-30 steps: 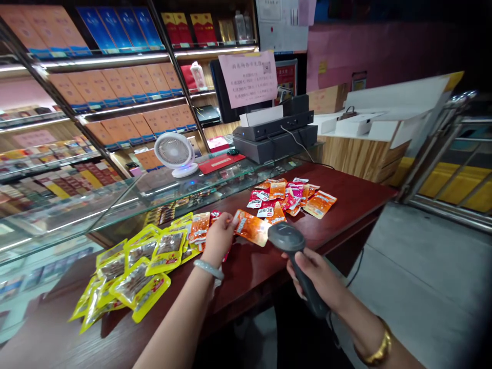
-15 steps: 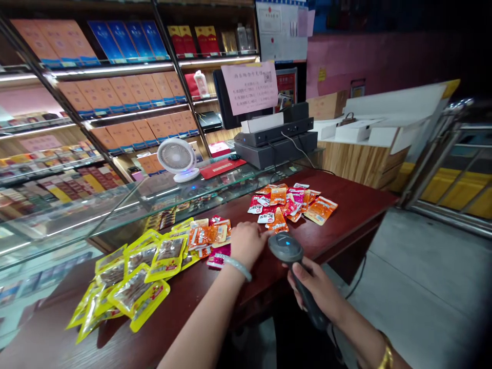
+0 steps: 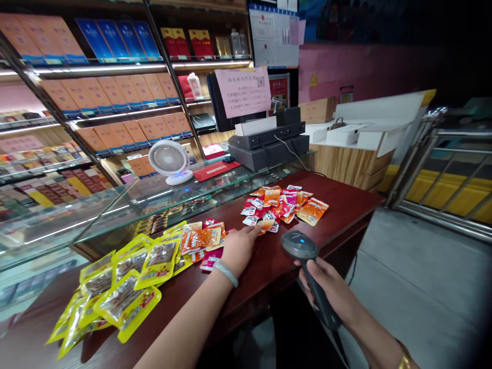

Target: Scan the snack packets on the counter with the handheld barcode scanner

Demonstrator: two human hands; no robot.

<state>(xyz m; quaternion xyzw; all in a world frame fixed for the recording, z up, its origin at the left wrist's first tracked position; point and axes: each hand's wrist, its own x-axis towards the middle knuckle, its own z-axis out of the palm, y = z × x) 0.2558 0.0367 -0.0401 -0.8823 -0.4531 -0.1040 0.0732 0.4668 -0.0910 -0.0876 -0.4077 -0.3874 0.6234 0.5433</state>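
Note:
My left hand (image 3: 239, 251), with a pale bangle at the wrist, reaches across the dark red table (image 3: 219, 302). Its fingers are stretched out, and the fingertips touch an orange snack packet (image 3: 266, 225) at the near edge of a pile of small red, white and orange packets (image 3: 282, 205). In my right hand (image 3: 326, 284) is a black barcode scanner (image 3: 302, 248), held by its handle with a blue light on top, above the table's front edge. Left of my left hand lie more orange and magenta packets (image 3: 202, 238), beside several yellow snack bags (image 3: 134, 284).
A glass display counter (image 3: 115, 205) runs behind the table, bearing a white fan (image 3: 169, 159) and a red folder (image 3: 216, 171). Further right stand a dark cash drawer (image 3: 265, 154) and a monitor with a pink notice (image 3: 243, 92). A metal railing (image 3: 442, 174) is at far right.
My left hand has stretched forward, its fingertips now on the orange packet. That packet's visible shape has changed. The scanner in my right hand has moved slightly right. The view has shifted a little.

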